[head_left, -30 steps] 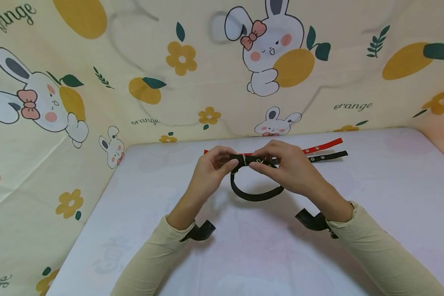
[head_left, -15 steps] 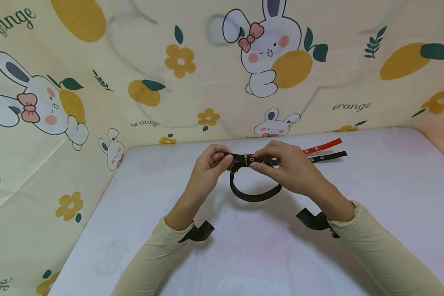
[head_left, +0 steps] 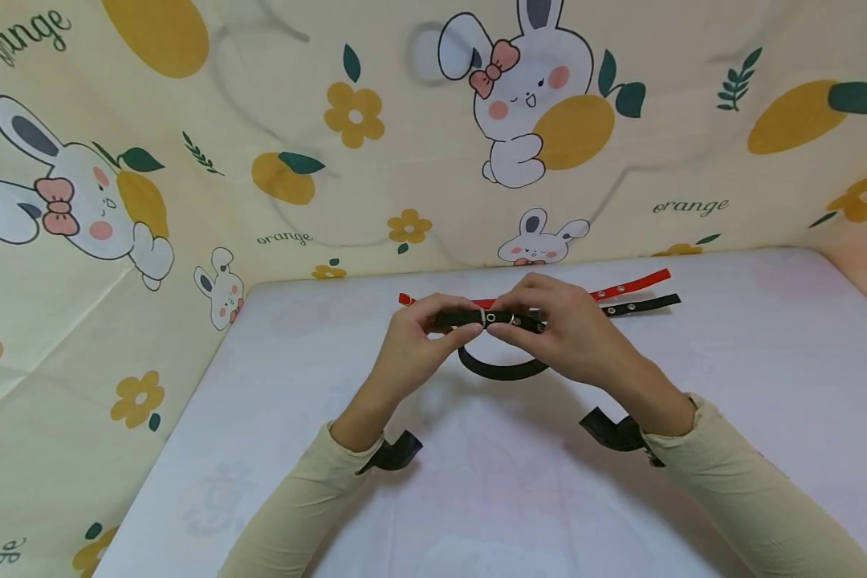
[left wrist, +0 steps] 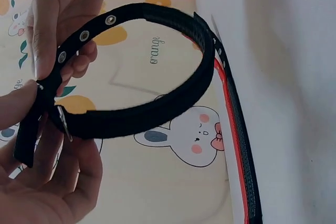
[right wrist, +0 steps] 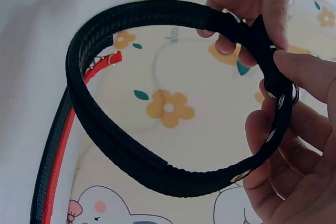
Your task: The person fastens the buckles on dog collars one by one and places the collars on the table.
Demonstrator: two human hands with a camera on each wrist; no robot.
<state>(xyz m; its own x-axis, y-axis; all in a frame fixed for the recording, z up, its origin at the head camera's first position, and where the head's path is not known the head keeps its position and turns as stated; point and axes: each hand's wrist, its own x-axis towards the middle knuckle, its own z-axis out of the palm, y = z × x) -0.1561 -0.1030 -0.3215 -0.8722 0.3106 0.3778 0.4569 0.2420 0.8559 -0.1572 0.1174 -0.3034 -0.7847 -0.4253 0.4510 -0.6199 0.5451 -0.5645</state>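
A black collar, bent into a loop, is held up over the table by both hands. My left hand pinches it beside the metal buckle, its thumb close to the right thumb. The strap's free end sticks out past the left fingers. My right hand grips the part with metal eyelets, thumb on the outer face and fingers behind. In the right wrist view, the strap crosses itself between the two hands. The left fingers hide part of the buckle.
Behind the hands, a red collar and a second black collar lie side by side on the white table. A cream cloth printed with rabbits and oranges rises along the back and left.
My left hand first shifted slightly left along the strap's end, then came right to the buckle, beside the right thumb. The loop's lower edge has risen slightly. The right hand stays nearly still.
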